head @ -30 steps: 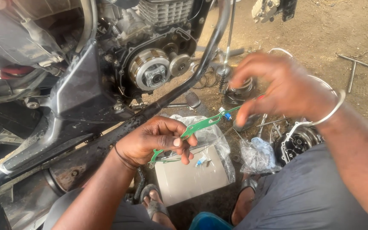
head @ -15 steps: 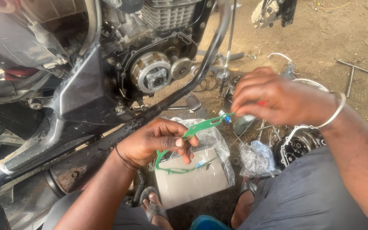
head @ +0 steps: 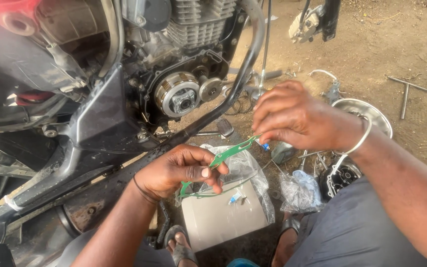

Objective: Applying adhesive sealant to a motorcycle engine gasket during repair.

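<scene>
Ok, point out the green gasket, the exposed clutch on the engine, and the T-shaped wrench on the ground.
green gasket (head: pixel 233 151), head view, on the flat strip between the two hands.
clutch (head: pixel 176 94), head view, on its round ribbed face.
T-shaped wrench (head: pixel 405 96), head view, on the shaft below the crossbar.

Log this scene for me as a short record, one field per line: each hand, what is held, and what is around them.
left hand: grips the green gasket between thumb and fingers
right hand: pinches the gasket's upper end, with a small blue-tipped tube at the fingertips
below hands: clear plastic bag lying over a grey box
left of hands: motorcycle engine with clutch exposed
right of hands: T-handle wrench on dirt ground
</scene>
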